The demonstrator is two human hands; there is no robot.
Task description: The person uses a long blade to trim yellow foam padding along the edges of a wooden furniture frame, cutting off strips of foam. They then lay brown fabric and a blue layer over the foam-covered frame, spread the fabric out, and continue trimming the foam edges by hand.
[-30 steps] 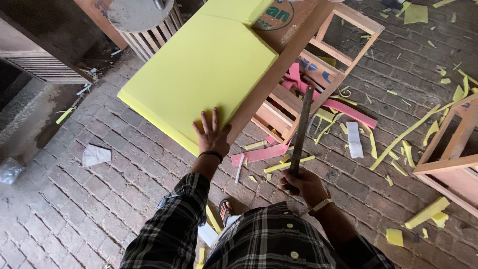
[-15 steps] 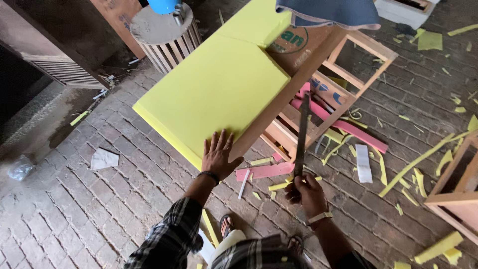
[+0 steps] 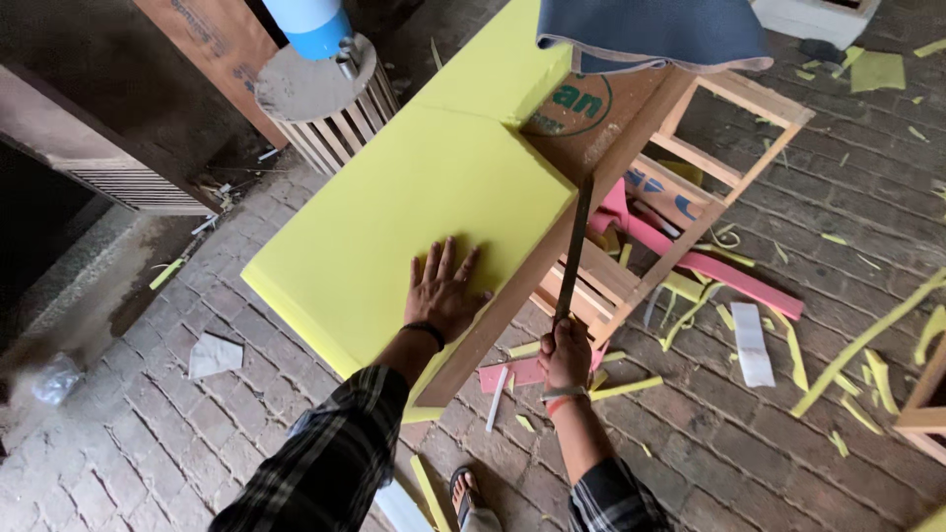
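Here, the left hand (image 3: 445, 293) lies flat and open on the foam (image 3: 394, 227) atop a wooden frame (image 3: 645, 167); at three o'clock, the right hand (image 3: 566, 357) grips a knife (image 3: 574, 246) along the foam's edge — trimming underway, a steady stroke probably due.

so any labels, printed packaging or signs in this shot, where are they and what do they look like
Cardboard panel: on the wooden frame beside the yellow foam sheet, under a blue cloth; brown with a green oval logo.
Brown board: leaning upper left behind the slatted stool; faint dark print.
Pink foam strip: inside the frame; blue markings.
No screens or signs.
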